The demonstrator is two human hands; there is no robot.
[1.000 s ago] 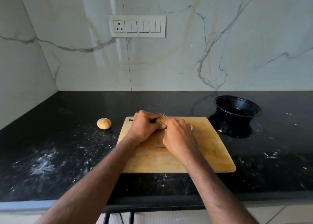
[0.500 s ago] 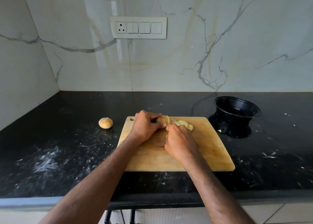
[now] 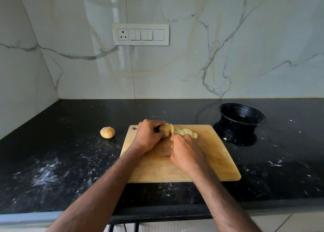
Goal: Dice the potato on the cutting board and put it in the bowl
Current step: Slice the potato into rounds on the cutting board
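Potato (image 3: 164, 128): far-left part of cutting board (image 3: 217, 158), long axis left-right, cut face to right
Left hand (image 3: 149, 137): fingers curled round potato's uncut end
Right hand (image 3: 186, 153): just right of cut face, fingers closed, presumably on knife; blade hidden
Slices (image 3: 185, 132): fanned right of potato
Bowl (image 3: 242, 119): far right, off board, path unobstructed
Second potato (image 3: 107, 132): left, on counter (image 3: 52, 161)

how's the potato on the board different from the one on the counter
The potato on the cutting board is partly sliced, with slices fanned beside it; the potato on the counter looks whole. The left hand grips the first; nothing touches the second. Both have tan skin.
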